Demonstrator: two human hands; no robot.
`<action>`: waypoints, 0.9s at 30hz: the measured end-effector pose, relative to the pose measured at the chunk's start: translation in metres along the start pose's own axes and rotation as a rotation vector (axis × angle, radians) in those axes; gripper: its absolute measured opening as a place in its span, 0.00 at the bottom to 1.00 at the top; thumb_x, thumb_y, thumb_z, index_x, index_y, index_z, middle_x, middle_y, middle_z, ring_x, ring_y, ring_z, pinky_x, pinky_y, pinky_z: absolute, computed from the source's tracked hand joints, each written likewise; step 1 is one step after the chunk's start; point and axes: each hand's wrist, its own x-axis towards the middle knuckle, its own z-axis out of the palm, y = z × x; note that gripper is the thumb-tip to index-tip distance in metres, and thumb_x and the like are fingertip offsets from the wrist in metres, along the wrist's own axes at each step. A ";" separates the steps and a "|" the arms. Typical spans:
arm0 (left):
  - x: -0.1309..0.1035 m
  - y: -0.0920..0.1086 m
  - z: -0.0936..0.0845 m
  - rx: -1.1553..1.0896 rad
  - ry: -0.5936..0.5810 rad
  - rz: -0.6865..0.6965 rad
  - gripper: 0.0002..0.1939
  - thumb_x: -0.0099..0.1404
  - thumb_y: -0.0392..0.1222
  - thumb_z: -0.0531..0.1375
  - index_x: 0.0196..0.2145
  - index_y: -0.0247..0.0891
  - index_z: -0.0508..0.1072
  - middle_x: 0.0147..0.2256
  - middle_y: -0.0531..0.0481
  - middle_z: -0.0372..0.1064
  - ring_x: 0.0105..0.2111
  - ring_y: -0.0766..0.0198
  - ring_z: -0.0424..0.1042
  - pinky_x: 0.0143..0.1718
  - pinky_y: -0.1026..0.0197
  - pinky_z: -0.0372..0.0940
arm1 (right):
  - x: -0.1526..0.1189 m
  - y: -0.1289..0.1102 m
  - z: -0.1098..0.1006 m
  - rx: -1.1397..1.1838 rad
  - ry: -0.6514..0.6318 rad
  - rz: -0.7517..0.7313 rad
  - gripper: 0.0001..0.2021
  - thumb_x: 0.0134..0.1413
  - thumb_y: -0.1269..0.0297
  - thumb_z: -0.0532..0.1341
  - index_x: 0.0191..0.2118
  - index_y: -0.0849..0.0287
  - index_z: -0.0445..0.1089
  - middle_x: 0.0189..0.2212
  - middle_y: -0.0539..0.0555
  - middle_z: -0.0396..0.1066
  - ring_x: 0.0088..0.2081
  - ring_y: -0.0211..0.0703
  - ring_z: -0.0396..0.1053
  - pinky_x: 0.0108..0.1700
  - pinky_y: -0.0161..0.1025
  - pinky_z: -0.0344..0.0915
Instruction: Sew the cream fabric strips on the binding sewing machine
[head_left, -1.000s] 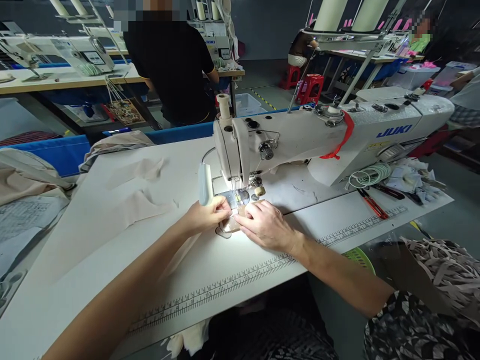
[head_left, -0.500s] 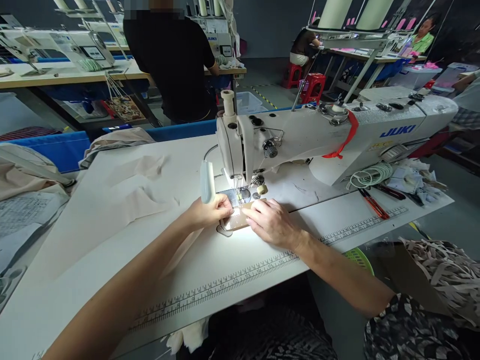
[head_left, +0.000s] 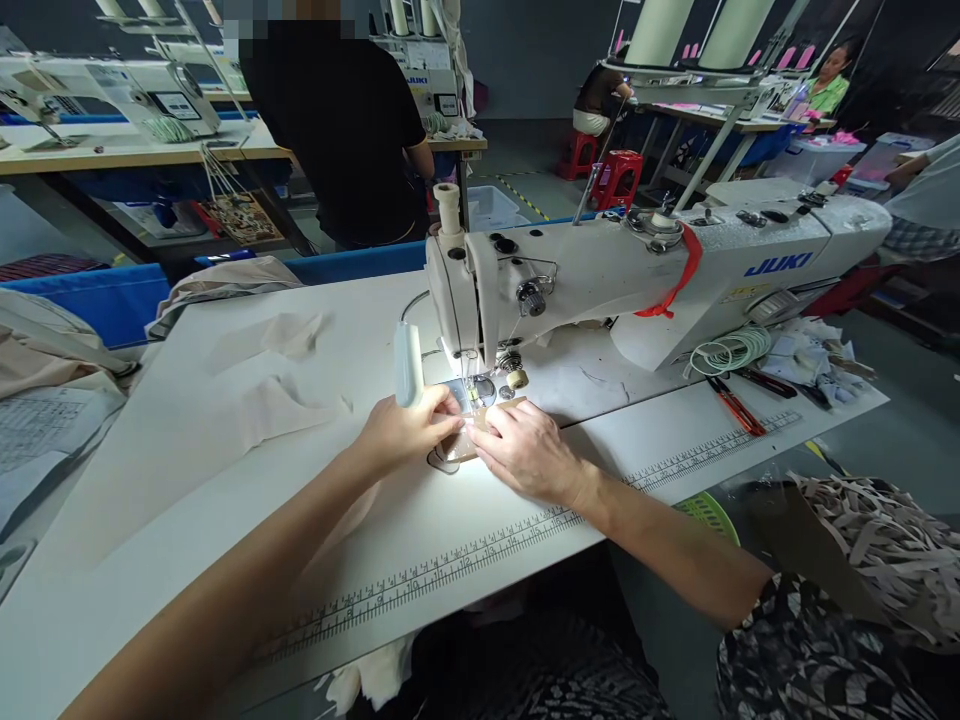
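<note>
Under the needle of a white sewing machine (head_left: pixel 585 275) lies a small beige fabric piece (head_left: pixel 456 450), lit by the machine's lamp (head_left: pixel 408 365). My left hand (head_left: pixel 405 430) pinches it at its left side, thumb and fingers together just in front of the presser foot (head_left: pixel 474 392). From the right, my right hand (head_left: pixel 529 455) presses on the same piece with curled fingers, its fingertips close to the left hand's. Part of the fabric is hidden beneath both hands. Thin pale cloth (head_left: pixel 289 410) lies flat on the table left of the machine.
A printed ruler (head_left: pixel 420 585) runs along the table's front edge. Red-handled snips (head_left: pixel 739 408), a coil of pale cord (head_left: pixel 731 350) and scraps (head_left: pixel 814 350) lie at the right. Fabric strips (head_left: pixel 885 560) are heaped below. A person in black (head_left: pixel 337 130) is beyond the table.
My right fingertips have shifted slightly left, closer to my left hand, over the fabric. The whole view has moved a little. Both hands stay at the needle area.
</note>
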 end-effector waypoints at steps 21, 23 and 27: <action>-0.035 0.018 0.026 0.611 0.183 0.584 0.20 0.72 0.34 0.45 0.49 0.24 0.75 0.46 0.32 0.73 0.46 0.48 0.72 0.47 0.46 0.73 | -0.001 0.025 0.002 0.013 0.078 0.141 0.14 0.67 0.72 0.52 0.45 0.63 0.75 0.35 0.56 0.72 0.32 0.46 0.65 0.39 0.44 0.55; -0.028 0.016 0.028 0.590 0.195 0.556 0.19 0.72 0.35 0.46 0.48 0.25 0.75 0.45 0.33 0.73 0.45 0.48 0.72 0.47 0.46 0.73 | -0.002 0.031 0.002 0.003 0.093 0.174 0.14 0.67 0.72 0.52 0.44 0.62 0.75 0.36 0.57 0.73 0.32 0.46 0.65 0.39 0.44 0.54; -0.020 0.015 0.031 0.645 0.231 0.563 0.18 0.72 0.35 0.47 0.47 0.26 0.74 0.43 0.34 0.72 0.43 0.50 0.71 0.47 0.48 0.72 | -0.006 0.034 0.003 0.002 0.093 0.185 0.12 0.66 0.72 0.53 0.43 0.62 0.75 0.37 0.58 0.74 0.33 0.46 0.66 0.39 0.44 0.54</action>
